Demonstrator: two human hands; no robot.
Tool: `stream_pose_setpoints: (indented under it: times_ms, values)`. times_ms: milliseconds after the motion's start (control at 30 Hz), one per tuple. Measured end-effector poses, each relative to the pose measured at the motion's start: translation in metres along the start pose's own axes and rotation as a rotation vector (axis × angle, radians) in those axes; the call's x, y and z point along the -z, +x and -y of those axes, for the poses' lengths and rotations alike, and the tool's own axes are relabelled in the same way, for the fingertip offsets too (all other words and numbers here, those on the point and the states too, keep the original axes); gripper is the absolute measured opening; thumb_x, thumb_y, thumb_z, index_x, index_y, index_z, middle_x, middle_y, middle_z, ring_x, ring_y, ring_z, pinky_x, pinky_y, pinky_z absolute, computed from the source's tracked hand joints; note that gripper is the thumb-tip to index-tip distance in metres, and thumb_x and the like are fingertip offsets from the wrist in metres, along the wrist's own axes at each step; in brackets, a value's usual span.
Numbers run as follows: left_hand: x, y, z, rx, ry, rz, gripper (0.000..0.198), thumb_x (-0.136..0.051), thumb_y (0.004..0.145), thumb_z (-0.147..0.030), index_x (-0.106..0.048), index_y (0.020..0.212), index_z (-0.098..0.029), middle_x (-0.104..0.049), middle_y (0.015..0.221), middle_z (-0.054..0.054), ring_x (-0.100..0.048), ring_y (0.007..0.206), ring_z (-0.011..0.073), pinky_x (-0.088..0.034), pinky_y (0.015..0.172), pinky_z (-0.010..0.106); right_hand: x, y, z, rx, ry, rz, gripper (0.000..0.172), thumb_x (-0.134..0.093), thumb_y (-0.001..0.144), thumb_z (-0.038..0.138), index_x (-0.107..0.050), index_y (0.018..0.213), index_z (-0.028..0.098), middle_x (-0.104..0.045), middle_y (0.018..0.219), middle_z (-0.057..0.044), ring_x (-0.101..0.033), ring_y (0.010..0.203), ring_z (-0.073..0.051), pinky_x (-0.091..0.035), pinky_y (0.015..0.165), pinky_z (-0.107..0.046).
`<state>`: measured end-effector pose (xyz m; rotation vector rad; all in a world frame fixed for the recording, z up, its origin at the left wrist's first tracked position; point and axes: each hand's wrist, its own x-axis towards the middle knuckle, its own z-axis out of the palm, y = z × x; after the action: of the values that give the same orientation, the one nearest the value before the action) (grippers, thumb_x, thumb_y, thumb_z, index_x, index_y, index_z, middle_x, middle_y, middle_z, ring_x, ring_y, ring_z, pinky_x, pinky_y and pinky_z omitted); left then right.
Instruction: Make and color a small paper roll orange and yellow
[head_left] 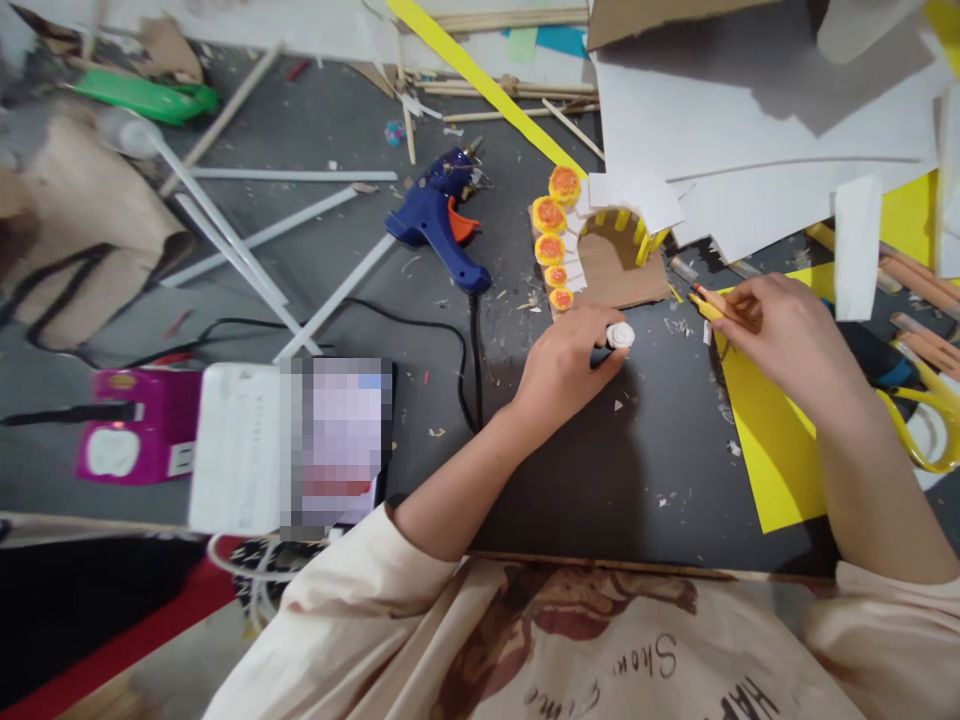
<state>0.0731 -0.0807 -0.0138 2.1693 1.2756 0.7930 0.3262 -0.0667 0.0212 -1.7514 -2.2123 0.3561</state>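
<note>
My left hand (574,350) is closed around a small white rolled piece (620,336), its round end showing beyond the fingertips. To the right, my right hand (772,320) pinches a slim yellow object (706,306); its exact kind is hard to make out. Just above both hands lies a cardboard model (622,275) with white paper pieces, short yellow strips and a curved opening. Down its left side runs a row of yellow rounds with orange centres (550,215). The lower left corner of the model is close to the knuckles of my left hand.
A blue glue gun (435,215) lies left of the model, its black cord trailing down. Further left are white glue sticks (292,177), a purple power adapter (139,425) and a phone (345,440). Yellow sheet (780,470) and yellow-handled scissors (930,420) lie at right.
</note>
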Motion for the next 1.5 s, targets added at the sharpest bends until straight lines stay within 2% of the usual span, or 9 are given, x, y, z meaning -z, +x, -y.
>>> stream_pose_setpoints:
  times_ms: [233, 333, 500, 633, 800, 1000, 1133, 1267, 1500]
  values:
    - [-0.001, 0.0, -0.001, -0.016, 0.023, -0.017, 0.02, -0.056, 0.081, -0.011, -0.06, 0.099, -0.016, -0.067, 0.092, 0.005, -0.061, 0.085, 0.0181, -0.048, 0.077, 0.029, 0.01, 0.004, 0.008, -0.011, 0.106, -0.067, 0.019, -0.063, 0.088, 0.04, -0.062, 0.082, 0.022, -0.061, 0.071, -0.005, -0.057, 0.067, -0.021, -0.046, 0.065, -0.038]
    - [-0.002, -0.001, 0.0, -0.025, 0.019, -0.036, 0.025, -0.054, 0.079, -0.009, -0.061, 0.102, -0.016, -0.067, 0.098, 0.008, -0.061, 0.091, 0.0196, -0.049, 0.081, 0.031, 0.019, 0.003, 0.018, -0.019, 0.168, -0.11, 0.015, -0.06, 0.09, 0.036, -0.067, 0.099, 0.026, -0.066, 0.081, -0.005, -0.062, 0.077, -0.023, -0.049, 0.073, -0.041]
    - [-0.003, 0.0, 0.003, -0.021, 0.03, -0.025, 0.027, -0.054, 0.081, -0.009, -0.063, 0.106, -0.016, -0.069, 0.097, 0.007, -0.063, 0.09, 0.0184, -0.05, 0.08, 0.03, 0.013, -0.003, 0.04, -0.091, 0.669, 0.063, 0.05, -0.057, 0.092, 0.035, -0.046, 0.141, 0.033, -0.065, 0.087, 0.0, -0.062, 0.062, -0.013, -0.055, 0.065, -0.032]
    - [-0.003, 0.0, 0.004, -0.027, 0.004, -0.013, 0.027, -0.057, 0.082, -0.011, -0.063, 0.107, -0.017, -0.07, 0.099, 0.006, -0.065, 0.093, 0.0187, -0.05, 0.083, 0.031, -0.008, -0.003, 0.053, -0.17, 1.037, 0.19, 0.028, -0.059, 0.09, 0.041, -0.067, 0.112, 0.027, -0.067, 0.091, -0.001, -0.067, 0.064, -0.011, -0.059, 0.066, -0.029]
    - [-0.002, 0.001, 0.004, -0.03, -0.008, -0.031, 0.023, -0.058, 0.082, -0.013, -0.062, 0.104, -0.016, -0.071, 0.1, 0.007, -0.066, 0.094, 0.0189, -0.051, 0.083, 0.03, -0.032, 0.003, 0.05, -0.262, 1.446, 0.284, 0.03, -0.068, 0.081, 0.042, -0.066, 0.106, 0.026, -0.071, 0.082, 0.001, -0.07, 0.077, -0.016, -0.06, 0.079, -0.037]
    - [-0.001, 0.001, 0.003, 0.001, 0.005, -0.006, 0.027, -0.059, 0.081, -0.013, -0.063, 0.107, -0.017, -0.072, 0.099, 0.005, -0.065, 0.092, 0.0179, -0.05, 0.083, 0.029, -0.04, 0.005, 0.044, -0.166, 1.424, 0.197, 0.041, -0.085, 0.063, 0.045, -0.062, 0.091, 0.026, -0.062, 0.067, 0.005, -0.06, 0.063, -0.012, -0.051, 0.064, -0.028]
    - [0.001, 0.001, 0.003, 0.027, 0.002, 0.023, 0.026, -0.059, 0.082, -0.014, -0.063, 0.107, -0.018, -0.071, 0.097, 0.004, -0.065, 0.089, 0.017, -0.05, 0.081, 0.028, -0.044, -0.001, 0.043, -0.069, 1.262, 0.113, 0.033, -0.073, 0.076, 0.053, -0.062, 0.076, 0.022, -0.056, 0.065, 0.004, -0.05, 0.058, -0.01, -0.04, 0.058, -0.026]
    - [0.001, 0.001, 0.003, 0.016, -0.012, 0.028, 0.027, -0.059, 0.082, -0.014, -0.063, 0.107, -0.019, -0.071, 0.097, 0.003, -0.065, 0.09, 0.0169, -0.05, 0.079, 0.027, -0.045, -0.006, 0.046, -0.057, 1.232, 0.151, 0.05, -0.049, 0.085, 0.07, -0.064, 0.09, 0.023, -0.057, 0.066, 0.002, -0.049, 0.059, -0.012, -0.039, 0.055, -0.027]
    - [-0.001, 0.0, 0.005, -0.021, 0.001, 0.012, 0.024, -0.059, 0.084, -0.015, -0.065, 0.107, -0.018, -0.071, 0.094, 0.003, -0.065, 0.087, 0.0161, -0.049, 0.077, 0.026, -0.039, -0.005, 0.055, -0.121, 1.045, 0.084, 0.027, -0.068, 0.082, 0.046, -0.059, 0.083, 0.021, -0.057, 0.069, 0.002, -0.051, 0.06, -0.011, -0.04, 0.053, -0.023]
